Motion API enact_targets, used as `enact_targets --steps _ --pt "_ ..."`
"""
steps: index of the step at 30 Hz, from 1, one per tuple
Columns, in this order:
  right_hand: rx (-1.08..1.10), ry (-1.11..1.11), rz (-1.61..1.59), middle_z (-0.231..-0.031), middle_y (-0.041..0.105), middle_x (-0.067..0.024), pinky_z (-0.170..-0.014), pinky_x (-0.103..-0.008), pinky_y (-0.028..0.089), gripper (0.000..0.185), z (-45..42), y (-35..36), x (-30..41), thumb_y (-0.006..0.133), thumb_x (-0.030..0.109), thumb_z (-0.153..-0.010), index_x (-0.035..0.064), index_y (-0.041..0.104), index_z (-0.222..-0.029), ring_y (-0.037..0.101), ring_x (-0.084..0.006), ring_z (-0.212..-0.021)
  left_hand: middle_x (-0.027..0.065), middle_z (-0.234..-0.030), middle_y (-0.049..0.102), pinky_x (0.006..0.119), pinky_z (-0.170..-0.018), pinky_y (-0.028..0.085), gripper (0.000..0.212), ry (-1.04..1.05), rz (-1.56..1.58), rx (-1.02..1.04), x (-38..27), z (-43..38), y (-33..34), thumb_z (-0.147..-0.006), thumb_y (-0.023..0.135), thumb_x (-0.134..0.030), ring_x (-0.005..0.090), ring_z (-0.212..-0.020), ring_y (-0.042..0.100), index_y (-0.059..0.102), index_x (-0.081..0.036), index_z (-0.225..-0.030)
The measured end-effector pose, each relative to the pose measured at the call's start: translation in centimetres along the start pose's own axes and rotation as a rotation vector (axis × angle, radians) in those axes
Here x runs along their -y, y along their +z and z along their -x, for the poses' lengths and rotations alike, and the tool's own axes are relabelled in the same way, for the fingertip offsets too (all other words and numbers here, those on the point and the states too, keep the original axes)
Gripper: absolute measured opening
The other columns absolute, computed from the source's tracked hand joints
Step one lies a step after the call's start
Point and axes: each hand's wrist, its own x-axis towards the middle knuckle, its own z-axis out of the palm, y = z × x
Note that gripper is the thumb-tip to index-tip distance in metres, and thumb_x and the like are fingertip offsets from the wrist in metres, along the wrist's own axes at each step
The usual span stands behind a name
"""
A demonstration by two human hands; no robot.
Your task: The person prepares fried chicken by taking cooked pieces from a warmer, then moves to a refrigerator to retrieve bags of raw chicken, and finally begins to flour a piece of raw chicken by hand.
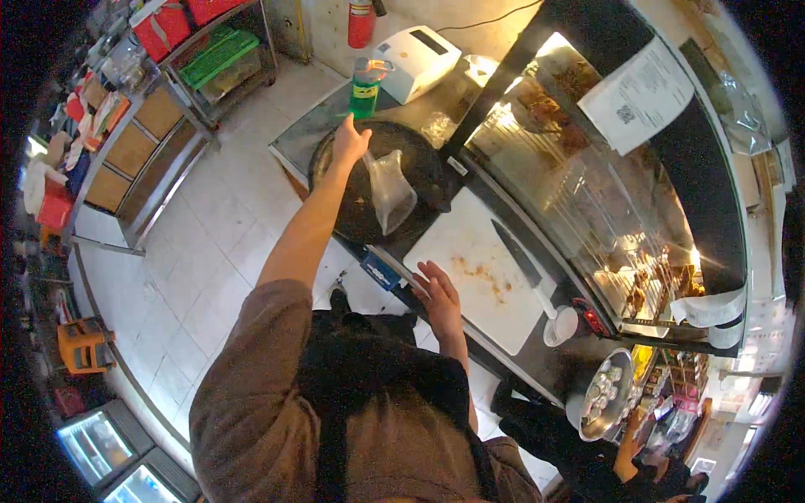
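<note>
My left hand [350, 146] is stretched out over a large round dark board or pan [343, 217]. One finger reaches towards a green bottle [363, 100] with an orange handle. A clear plastic bag [393, 192] starts right beside that hand and spreads over the dark round surface. Whether my fingers pinch its corner cannot be made out. My right hand [442, 305] hovers at the near edge of a white cutting board [478, 251], fingers extended and holding nothing. Brown stains mark the board, and a cleaver or knife [517, 251] with a white handle lies along its far side.
A glass display warmer [534, 170] with lit racks of food borders the counter. A white machine [418, 63] stands behind the bottle. To the right are a white scoop [561, 327] and a metal bowl [607, 396]. Another person's arm [627, 449] appears at lower right.
</note>
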Motion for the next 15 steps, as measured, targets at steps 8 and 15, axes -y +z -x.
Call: enact_targets --steps 8,15 --pt "0.05 0.085 0.104 -0.112 0.056 -0.0111 -0.082 -0.0326 0.047 0.036 -2.6 3.2 -1.7 0.054 0.019 -0.088 0.0033 0.047 -0.12 0.057 -0.0192 -0.097 0.0159 -0.119 0.053 0.037 -0.08 0.048 0.052 -0.018 0.41 0.201 5.1 4.0 -4.4 -0.082 0.06 -0.03 0.0296 -0.096 0.06 0.046 -0.002 -0.124" --pt "0.132 0.042 0.133 -0.106 0.059 -0.0083 -0.076 -0.0287 0.046 0.033 -11.8 6.4 1.6 0.057 0.019 -0.087 0.0038 0.051 -0.115 0.057 -0.0155 -0.09 0.0159 -0.096 0.061 0.043 -0.072 0.048 0.04 0.156 -0.388 0.358 0.4 9.7 -4.9 -0.078 0.063 -0.028 0.0356 -0.083 0.061 0.055 -0.007 -0.111"
